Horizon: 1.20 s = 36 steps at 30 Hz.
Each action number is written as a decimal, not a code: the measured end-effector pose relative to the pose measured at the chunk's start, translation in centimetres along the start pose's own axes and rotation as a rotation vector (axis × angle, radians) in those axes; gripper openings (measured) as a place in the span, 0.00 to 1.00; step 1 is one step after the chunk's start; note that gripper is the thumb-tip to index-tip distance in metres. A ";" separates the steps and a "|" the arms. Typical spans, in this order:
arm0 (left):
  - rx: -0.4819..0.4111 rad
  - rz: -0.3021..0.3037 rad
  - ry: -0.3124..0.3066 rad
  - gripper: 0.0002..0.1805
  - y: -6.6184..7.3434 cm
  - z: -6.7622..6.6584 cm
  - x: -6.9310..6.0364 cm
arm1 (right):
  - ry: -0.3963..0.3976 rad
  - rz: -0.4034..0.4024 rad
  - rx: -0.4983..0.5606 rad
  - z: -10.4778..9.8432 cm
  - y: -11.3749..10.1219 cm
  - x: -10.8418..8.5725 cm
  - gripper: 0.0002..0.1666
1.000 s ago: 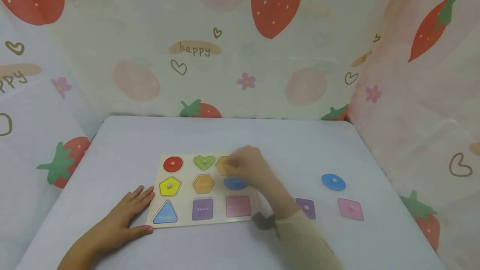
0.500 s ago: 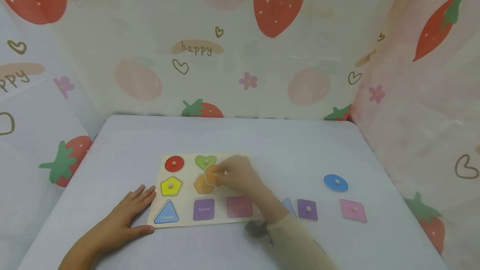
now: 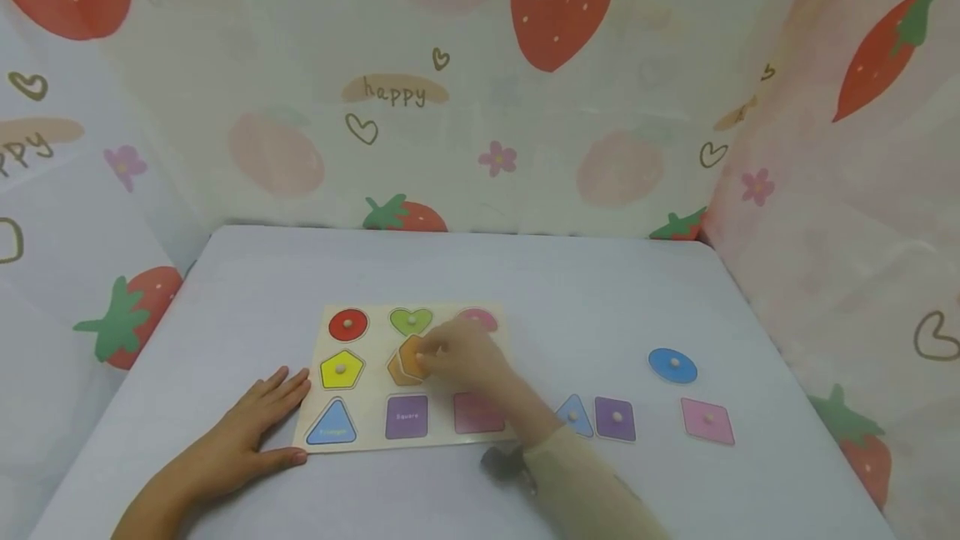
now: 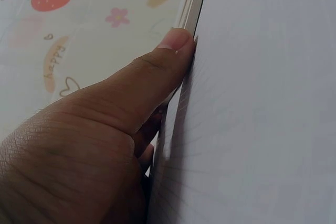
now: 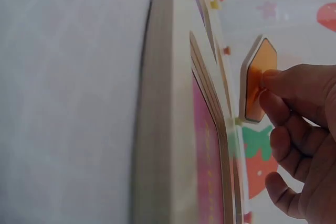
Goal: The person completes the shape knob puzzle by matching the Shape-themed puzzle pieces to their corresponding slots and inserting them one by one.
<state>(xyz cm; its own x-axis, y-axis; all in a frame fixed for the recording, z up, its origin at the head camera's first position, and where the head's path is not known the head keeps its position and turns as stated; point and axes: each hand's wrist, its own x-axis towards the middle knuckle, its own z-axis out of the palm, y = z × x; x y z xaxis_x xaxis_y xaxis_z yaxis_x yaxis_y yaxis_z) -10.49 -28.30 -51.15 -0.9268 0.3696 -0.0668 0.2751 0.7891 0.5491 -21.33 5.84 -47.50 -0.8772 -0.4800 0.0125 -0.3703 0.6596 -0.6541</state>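
Observation:
My right hand [image 3: 471,361] pinches an orange hexagon puzzle piece [image 5: 258,80] by its knob, thumb against forefinger. In the right wrist view the piece hangs tilted above the board. From the head view it partly covers the orange hexagon recess [image 3: 397,373] of the wooden shape board [image 3: 371,394]. Flat beside the board's left edge lies my left hand [image 3: 228,444], fingers spread and fingertips at the edge; the left wrist view shows its thumb [image 4: 170,51] touching the side. A red circle [image 3: 348,325], green heart [image 3: 411,322] and yellow pentagon [image 3: 342,370] sit in the board.
Right of the board lie a blue triangle [image 3: 574,417], a purple square [image 3: 615,419], a pink parallelogram-looking piece [image 3: 707,421] and a blue oval [image 3: 672,365]. Strawberry-print cloth [image 3: 465,123] walls the white table [image 3: 465,269] at the back and sides.
My right hand has moved left and slightly down with the orange hexagon, from the board's upper right to the middle hexagon recess. The left hand has stayed in place.

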 end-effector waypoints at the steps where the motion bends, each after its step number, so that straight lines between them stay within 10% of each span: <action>1: 0.001 0.001 0.000 0.55 0.0 0.0 0.0 | -0.001 0.000 0.000 0.1 0.1 0.0 0.04; 36: -0.013 0.003 -0.001 0.55 0.0 -0.1 0.0 | -0.004 -0.052 -0.228 2.3 -0.1 1.1 0.08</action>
<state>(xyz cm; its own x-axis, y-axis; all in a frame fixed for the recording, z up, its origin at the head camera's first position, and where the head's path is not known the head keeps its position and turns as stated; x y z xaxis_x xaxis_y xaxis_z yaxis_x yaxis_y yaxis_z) -10.53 -28.31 -51.09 -0.9259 0.3721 -0.0660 0.2741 0.7816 0.5604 -21.52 3.92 -49.12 -0.8539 -0.5191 0.0383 -0.4751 0.7471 -0.4649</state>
